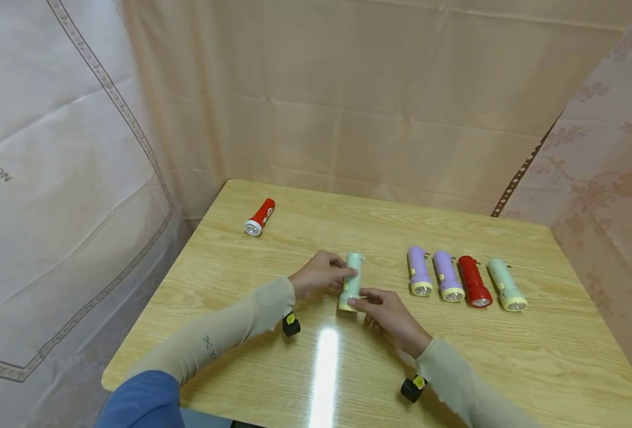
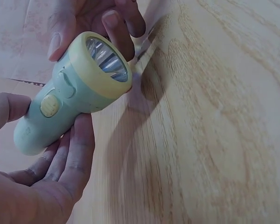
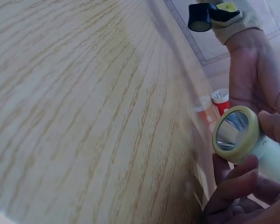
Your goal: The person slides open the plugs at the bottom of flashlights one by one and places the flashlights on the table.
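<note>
Both hands hold a mint-green flashlight (image 1: 353, 279) with a pale yellow head over the middle of the table. My left hand (image 1: 320, 273) grips its body, thumb on one side and fingers on the other, as the left wrist view shows beside the yellow switch (image 2: 50, 105). At the head end, my right hand (image 1: 393, 316) pinches the flashlight between thumb and fingers. The lens (image 3: 232, 130) faces the near side of the table in the right wrist view. Whether the flashlight touches the tabletop I cannot tell.
To the right lies a row of flashlights: two purple ones (image 1: 418, 268) (image 1: 446, 272), a red one (image 1: 472, 279) and another mint-green one (image 1: 503, 282). A red flashlight with a white head (image 1: 262, 215) lies at the far left of the wooden table (image 1: 214, 261). Cloth curtains (image 1: 321, 119) surround the table.
</note>
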Demonstrator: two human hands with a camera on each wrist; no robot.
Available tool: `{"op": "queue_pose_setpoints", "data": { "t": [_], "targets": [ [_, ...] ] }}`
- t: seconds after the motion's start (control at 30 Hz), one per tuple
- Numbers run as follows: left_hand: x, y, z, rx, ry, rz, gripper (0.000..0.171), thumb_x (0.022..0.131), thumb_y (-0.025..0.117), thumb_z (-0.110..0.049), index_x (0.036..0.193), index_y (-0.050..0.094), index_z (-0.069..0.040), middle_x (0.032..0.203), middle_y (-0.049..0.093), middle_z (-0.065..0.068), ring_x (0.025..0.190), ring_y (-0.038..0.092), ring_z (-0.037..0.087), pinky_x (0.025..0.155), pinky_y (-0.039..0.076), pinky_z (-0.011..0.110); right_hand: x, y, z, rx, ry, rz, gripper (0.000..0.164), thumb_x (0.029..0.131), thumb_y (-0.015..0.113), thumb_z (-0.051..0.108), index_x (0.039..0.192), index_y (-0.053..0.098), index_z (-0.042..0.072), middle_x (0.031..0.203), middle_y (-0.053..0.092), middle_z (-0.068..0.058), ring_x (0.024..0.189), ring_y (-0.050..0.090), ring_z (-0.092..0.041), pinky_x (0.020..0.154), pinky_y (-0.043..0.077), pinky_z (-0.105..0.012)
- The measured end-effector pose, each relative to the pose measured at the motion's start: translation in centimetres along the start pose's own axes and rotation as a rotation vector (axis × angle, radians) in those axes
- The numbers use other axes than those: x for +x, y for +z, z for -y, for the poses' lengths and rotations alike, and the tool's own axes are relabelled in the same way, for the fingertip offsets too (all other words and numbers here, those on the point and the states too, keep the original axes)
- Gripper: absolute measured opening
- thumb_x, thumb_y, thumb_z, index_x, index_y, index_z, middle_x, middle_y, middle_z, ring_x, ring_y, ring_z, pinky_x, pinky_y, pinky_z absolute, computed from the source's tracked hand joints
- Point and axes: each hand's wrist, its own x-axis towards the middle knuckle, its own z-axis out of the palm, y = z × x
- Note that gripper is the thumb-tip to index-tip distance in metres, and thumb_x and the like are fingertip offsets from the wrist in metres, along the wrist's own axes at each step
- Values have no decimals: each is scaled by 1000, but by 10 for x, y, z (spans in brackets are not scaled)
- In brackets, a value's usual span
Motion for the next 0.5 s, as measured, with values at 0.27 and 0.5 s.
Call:
{"op": "queue_pose_setpoints", "data": {
  "t": [0.27, 0.5],
  "targets": [
    [2, 1, 0, -55, 14, 19, 45, 98, 72, -36, 124, 65, 0, 109, 71, 12, 94, 72, 27, 88, 60, 46, -1, -1, -1, 23, -13, -19, 60, 91, 80, 39, 138, 64, 5, 103, 70, -7, 69, 52, -18, 56, 44, -25],
    [4, 2, 0, -58, 50, 32, 48, 99, 71, -39, 131, 63, -4, 113, 71, 8, 97, 71, 25, 87, 61, 44, -5, -2, 0, 13, -29, -16, 58, 91, 80, 37, 137, 65, 7, 101, 70, -7, 68, 49, -18, 56, 44, -26]
  ]
}}
